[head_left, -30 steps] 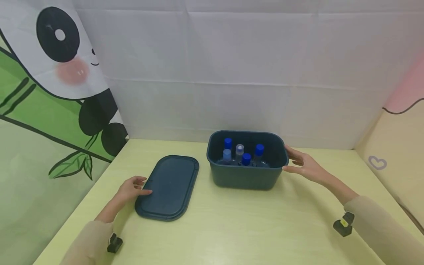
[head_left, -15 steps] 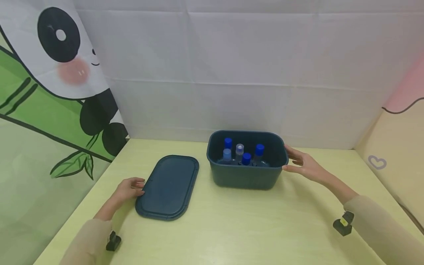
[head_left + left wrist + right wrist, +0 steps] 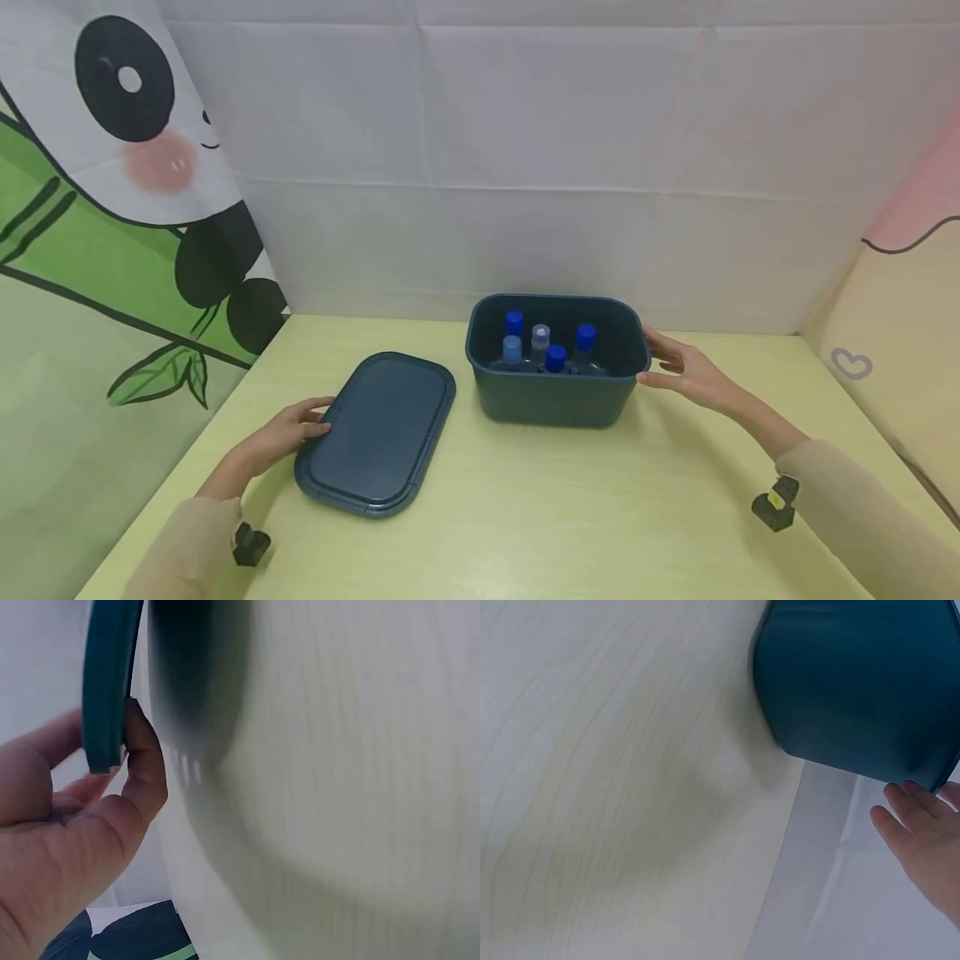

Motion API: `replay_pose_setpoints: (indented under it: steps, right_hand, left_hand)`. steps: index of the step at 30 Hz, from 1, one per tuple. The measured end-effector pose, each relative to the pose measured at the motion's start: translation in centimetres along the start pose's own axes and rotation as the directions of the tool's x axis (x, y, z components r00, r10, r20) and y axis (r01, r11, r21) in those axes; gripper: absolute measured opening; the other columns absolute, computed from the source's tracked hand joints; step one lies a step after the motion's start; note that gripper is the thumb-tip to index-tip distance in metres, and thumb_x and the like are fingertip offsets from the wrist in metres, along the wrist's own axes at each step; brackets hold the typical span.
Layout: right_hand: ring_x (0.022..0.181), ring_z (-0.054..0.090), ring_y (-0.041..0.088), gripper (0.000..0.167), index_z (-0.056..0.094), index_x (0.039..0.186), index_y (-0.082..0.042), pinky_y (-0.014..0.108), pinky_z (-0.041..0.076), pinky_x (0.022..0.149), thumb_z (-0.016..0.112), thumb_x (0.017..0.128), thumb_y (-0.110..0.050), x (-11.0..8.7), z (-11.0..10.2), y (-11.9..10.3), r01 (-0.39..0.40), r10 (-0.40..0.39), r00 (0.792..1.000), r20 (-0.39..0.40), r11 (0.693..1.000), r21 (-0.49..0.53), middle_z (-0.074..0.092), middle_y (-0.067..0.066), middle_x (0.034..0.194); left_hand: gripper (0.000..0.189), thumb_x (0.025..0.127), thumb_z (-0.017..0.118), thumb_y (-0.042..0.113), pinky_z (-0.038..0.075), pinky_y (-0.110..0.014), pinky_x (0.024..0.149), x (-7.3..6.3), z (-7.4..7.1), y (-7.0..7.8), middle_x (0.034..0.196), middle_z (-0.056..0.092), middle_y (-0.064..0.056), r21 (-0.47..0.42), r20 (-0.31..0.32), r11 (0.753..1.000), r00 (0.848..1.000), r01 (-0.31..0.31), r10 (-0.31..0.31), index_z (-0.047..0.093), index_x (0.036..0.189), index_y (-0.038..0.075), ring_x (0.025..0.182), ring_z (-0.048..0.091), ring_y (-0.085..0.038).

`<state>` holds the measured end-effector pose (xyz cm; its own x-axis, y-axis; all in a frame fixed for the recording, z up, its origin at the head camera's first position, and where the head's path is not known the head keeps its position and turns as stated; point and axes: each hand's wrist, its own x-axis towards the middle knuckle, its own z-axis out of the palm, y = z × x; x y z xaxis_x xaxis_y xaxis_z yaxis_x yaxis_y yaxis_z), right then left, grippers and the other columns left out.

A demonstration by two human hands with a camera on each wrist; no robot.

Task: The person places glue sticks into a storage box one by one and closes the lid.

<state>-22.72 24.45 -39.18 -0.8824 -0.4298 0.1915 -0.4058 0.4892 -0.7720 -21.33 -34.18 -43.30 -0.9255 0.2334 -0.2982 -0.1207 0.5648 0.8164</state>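
Note:
My left hand pinches the left edge of a flat dark-blue lid with rounded corners. In the left wrist view the lid stands edge-on between thumb and fingers, clear of the table with its shadow beside it. My right hand touches the right end of a deep dark-blue storage bin, its fingers fairly straight along the rim and the thumb at the front corner. Inside the open bin stand several small clear bottles with blue caps and one with a whitish cap. The bottles' lower parts are hidden.
The pale yellow table runs back to a white cloth wall, close behind the bin. A panda-print cloth borders the left side and a beige printed cloth the right.
The left hand has closed its grip on the lid's edge, and the lid has tilted and risen slightly from the table. The right hand and the bin have stayed in place.

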Motion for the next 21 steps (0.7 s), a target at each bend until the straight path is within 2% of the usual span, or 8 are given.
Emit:
replay_pose_setpoints:
  steps: [4,8,11,14,16,19,21]
  right_hand:
    - [0.125,0.031,0.045,0.071,0.017,0.143,0.001,0.057,0.028,0.099,0.059,0.088,-0.014,0.0,0.0,0.0,-0.004,0.004,1.000,0.003,1.000,-0.001,0.023,0.026,0.144]
    - [0.125,0.031,0.045,0.072,0.016,0.143,0.001,0.057,0.028,0.098,0.059,0.088,-0.014,0.0,0.0,-0.1,-0.005,0.005,1.000,0.004,1.000,0.000,0.022,0.026,0.144]
    - [0.126,0.031,0.046,0.072,0.016,0.143,0.002,0.057,0.028,0.098,0.059,0.088,-0.014,0.0,0.0,-0.1,-0.007,0.007,1.000,0.002,1.000,-0.001,0.022,0.027,0.144]
    - [0.126,0.031,0.046,0.072,0.016,0.143,0.002,0.057,0.028,0.098,0.059,0.088,-0.014,0.0,0.0,-0.1,-0.006,0.006,1.000,0.004,1.000,-0.003,0.022,0.027,0.144]
    - [0.126,0.030,0.045,0.072,0.016,0.143,0.002,0.057,0.028,0.099,0.059,0.088,-0.014,0.0,0.0,-0.1,-0.003,0.003,1.000,0.004,1.000,-0.001,0.022,0.026,0.144]
    - [0.126,0.030,0.045,0.072,0.017,0.143,0.001,0.058,0.027,0.099,0.060,0.088,-0.014,0.0,0.0,-0.1,0.003,-0.003,1.000,0.003,1.000,-0.003,0.022,0.025,0.144]
    - [0.127,0.029,0.045,0.072,0.018,0.143,0.001,0.058,0.026,0.099,0.060,0.087,-0.014,0.0,-0.1,-0.2,0.007,-0.007,1.000,0.003,1.000,-0.003,0.021,0.025,0.145]
  left_hand:
    - [0.076,0.085,0.063,0.019,0.047,-0.037,0.086,0.1,-0.1,0.1,0.129,0.040,-0.029,-0.101,0.021,0.993,0.998,-0.062,0.065,0.017,0.143,0.001,0.104,0.055,-0.022]
    - [0.075,0.086,0.061,0.013,0.049,-0.031,0.082,-0.2,-0.2,0.7,0.129,0.043,-0.025,-0.201,0.046,0.969,0.987,-0.144,0.156,0.015,0.145,0.005,0.100,0.058,-0.014]
    - [0.073,0.087,0.060,0.012,0.050,-0.029,0.081,-0.7,-0.4,1.5,0.131,0.040,-0.024,-0.214,0.047,0.962,0.981,-0.172,0.186,0.017,0.145,0.008,0.100,0.057,-0.010]
    - [0.071,0.087,0.060,0.013,0.048,-0.026,0.082,-1.4,-0.8,2.4,0.136,0.032,-0.025,-0.199,0.040,0.962,0.979,-0.188,0.200,0.019,0.145,0.010,0.104,0.050,-0.003]
    - [0.069,0.088,0.060,0.012,0.049,-0.027,0.082,-1.8,-1.3,3.0,0.136,0.033,-0.022,-0.217,0.039,0.956,0.976,-0.199,0.213,0.021,0.145,0.013,0.103,0.051,-0.004]
    - [0.064,0.090,0.054,0.004,0.051,-0.031,0.078,-2.6,-2.3,3.8,0.129,0.045,-0.010,-0.312,0.072,0.921,0.961,-0.234,0.269,0.024,0.144,0.020,0.100,0.057,-0.009]
    - [0.063,0.091,0.049,-0.002,0.053,-0.035,0.075,-2.9,-3.0,4.4,0.120,0.053,-0.003,-0.415,0.119,0.874,0.937,-0.253,0.328,0.026,0.144,0.023,0.095,0.062,-0.019]
